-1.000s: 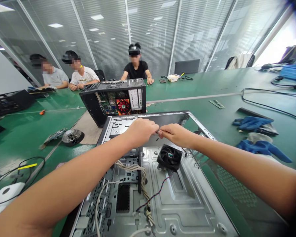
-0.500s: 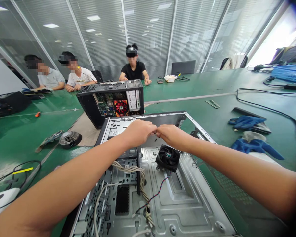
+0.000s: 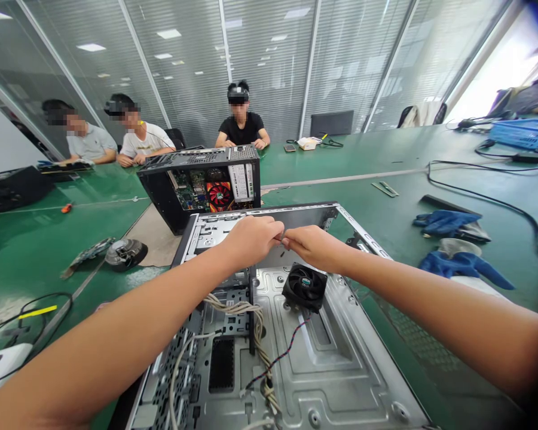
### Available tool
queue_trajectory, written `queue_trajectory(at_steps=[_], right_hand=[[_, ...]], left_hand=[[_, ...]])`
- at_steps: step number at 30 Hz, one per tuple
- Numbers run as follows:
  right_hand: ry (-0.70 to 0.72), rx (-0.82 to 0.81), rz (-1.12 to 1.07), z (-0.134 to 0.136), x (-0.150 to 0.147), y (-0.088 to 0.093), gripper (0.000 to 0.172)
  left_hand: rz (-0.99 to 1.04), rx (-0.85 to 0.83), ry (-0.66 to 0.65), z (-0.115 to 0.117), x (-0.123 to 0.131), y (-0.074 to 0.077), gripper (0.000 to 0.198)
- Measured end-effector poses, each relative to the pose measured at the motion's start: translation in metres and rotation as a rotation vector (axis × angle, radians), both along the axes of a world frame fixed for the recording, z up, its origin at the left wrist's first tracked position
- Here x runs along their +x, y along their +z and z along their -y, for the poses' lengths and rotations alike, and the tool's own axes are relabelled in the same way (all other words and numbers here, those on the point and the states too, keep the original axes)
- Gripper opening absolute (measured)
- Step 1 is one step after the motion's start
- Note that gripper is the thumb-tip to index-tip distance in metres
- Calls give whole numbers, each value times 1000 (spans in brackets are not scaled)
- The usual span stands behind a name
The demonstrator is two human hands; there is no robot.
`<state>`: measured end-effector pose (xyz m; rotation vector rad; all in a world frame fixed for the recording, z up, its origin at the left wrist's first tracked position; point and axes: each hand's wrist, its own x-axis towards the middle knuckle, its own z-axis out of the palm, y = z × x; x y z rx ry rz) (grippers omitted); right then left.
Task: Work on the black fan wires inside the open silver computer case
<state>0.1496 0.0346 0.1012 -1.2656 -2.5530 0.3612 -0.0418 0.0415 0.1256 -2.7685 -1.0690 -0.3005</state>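
Note:
An open computer case (image 3: 341, 382) lies on its side before me, its bare metal inside facing up. Over its far half, my left hand (image 3: 256, 239) and my right hand (image 3: 312, 243) almost meet at the fingertips. Both are closed in a pinch, and whatever sits between the fingers is too small or hidden to make out. Just below my right hand, a black cooling fan (image 3: 305, 285) rests tilted on the case floor. Its twisted thin cable (image 3: 283, 352) trails toward me. Beige twisted wires (image 3: 260, 334) run along the middle of the case.
A second computer tower (image 3: 161, 194) stands upright behind the case. Blue gloves (image 3: 452, 224) and a memory module (image 3: 385, 189) lie to the right. At left are a round metal-and-black part (image 3: 126, 254) and cables (image 3: 49, 298). Three people sit across the green table (image 3: 341, 161).
My hands stay over the same spot, with the fingers shifting slightly and the right fingers pinched a little tighter. Across the table, one person's hand has drawn inward.

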Motion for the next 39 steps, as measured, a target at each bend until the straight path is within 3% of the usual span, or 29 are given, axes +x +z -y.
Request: queue_trajectory(at_steps=[10, 23, 39], right_hand=[[4, -5, -28, -3, 1, -2, 33], [0, -49, -57, 0, 3, 4, 34], [25, -21, -56, -2, 5, 0, 34]], left_hand=[[-110, 41, 14, 0, 2, -4, 19], [-15, 5, 69, 8, 5, 1, 13], [-132, 84, 64, 11, 10, -6, 16]])
